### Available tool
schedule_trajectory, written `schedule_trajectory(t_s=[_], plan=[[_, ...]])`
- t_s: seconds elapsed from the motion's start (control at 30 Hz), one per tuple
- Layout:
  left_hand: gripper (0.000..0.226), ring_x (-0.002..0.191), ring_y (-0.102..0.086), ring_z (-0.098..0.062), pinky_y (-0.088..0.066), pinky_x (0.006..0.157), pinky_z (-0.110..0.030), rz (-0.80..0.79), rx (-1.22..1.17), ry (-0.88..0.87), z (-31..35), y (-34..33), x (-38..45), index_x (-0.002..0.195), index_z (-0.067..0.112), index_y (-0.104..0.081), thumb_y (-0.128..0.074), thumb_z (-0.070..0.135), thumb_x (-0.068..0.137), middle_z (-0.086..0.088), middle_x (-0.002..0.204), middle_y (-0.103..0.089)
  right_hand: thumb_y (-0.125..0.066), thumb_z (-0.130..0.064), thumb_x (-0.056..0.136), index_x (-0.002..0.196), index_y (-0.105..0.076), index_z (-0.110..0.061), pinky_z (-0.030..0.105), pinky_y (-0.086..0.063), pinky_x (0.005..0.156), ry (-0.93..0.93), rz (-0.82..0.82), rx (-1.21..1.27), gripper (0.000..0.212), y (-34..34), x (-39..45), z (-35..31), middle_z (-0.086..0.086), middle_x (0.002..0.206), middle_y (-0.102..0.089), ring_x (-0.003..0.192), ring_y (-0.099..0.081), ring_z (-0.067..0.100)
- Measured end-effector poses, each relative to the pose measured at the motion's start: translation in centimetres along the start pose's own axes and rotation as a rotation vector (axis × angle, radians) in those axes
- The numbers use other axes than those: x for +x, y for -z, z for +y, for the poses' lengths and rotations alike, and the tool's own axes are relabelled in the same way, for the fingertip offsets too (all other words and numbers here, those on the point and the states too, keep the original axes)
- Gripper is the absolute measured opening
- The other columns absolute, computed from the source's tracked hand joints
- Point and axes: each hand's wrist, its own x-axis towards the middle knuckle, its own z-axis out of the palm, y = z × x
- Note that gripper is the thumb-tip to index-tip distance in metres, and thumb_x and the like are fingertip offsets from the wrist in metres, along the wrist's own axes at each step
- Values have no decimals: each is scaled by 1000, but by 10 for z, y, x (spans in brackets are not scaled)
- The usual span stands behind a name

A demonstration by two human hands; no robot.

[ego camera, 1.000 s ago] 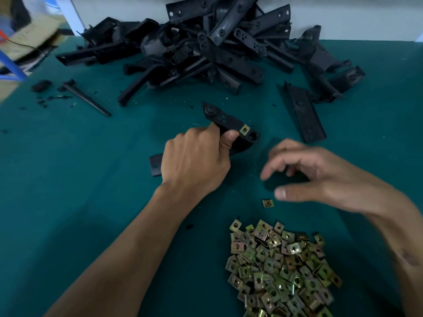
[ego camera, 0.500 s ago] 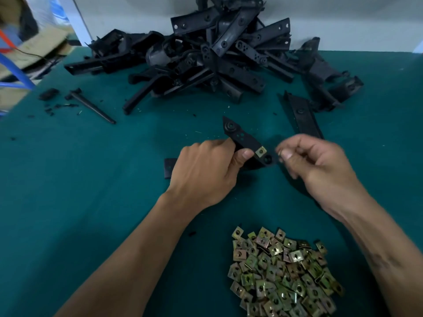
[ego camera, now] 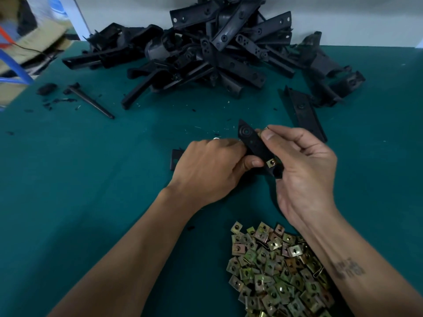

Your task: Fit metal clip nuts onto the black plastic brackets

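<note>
The black plastic bracket point(ego camera: 254, 145) is held above the green table point(ego camera: 91, 179) between both hands, tilted, with its pointed end away from the person. The left hand point(ego camera: 206, 172) grips it from the left side: the fingers are curled around the bracket body and the thumb presses on its face, just beside a fitted clip nut point(ego camera: 271, 162) that already sits on the near end. The right hand point(ego camera: 304, 170) comes from the right side. Its thumb and forefinger are pressed together at the far edge of the bracket, and they pinch a small brass-coloured piece, a second clip nut point(ego camera: 263, 131), mostly hidden by the fingertips. I cannot tell if this nut is already on the edge or only touching it. The other fingers of the right hand are curled loosely behind the bracket.

Nearer to the person than the grip, below the right forearm, lies a pile of loose clip nuts point(ego camera: 274, 271). Beyond the grip, at the far side of the table, there is a large heap of black brackets point(ego camera: 206, 53). One single bracket point(ego camera: 304, 113) lies apart, just behind the right hand. Far to the left of the grip lie a thin black rod point(ego camera: 91, 101) and some black crumbs.
</note>
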Motion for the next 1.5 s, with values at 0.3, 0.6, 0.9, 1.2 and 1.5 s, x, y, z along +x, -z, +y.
schedule_trajectory(t_s=[0.3,0.6,0.9,1.2,1.5], plan=[[48,60,-57,-33,-25,52,-31,1,-21,17,1,2,0,72,20,-40,-30,59,98,2,69,-54,-77,2,78,76,-74,-10,49,-47,84,59,-47,-108,12,2,7,-2,11,73,-67,76,-61,28],[46,56,-57,-33,-26,53,-29,37,7,8,1,3,-2,73,21,-56,-38,55,98,4,65,-54,-72,-20,87,78,-73,-16,60,-45,83,140,-251,-224,10,12,11,0,16,86,-66,85,-59,35],[45,52,-42,-27,-27,51,-32,4,3,52,-3,3,-4,66,27,-30,-30,60,97,10,65,-38,-68,-21,87,82,-71,-6,65,-44,92,101,-324,-240,17,13,9,4,18,98,-67,93,-60,36],[48,61,-56,-34,-36,55,-36,25,56,185,-5,0,-2,75,26,-35,-18,64,99,3,67,-55,-68,-17,93,103,-75,-17,29,-52,83,202,-328,-565,13,31,17,-13,4,99,-71,92,-67,24],[42,60,-54,-37,-36,54,-36,64,57,220,-7,-1,-1,72,18,-42,-37,48,102,-2,66,-57,-74,-21,94,109,-69,-2,37,-52,70,751,-402,-1106,25,28,16,-3,2,97,-64,83,-61,18]])
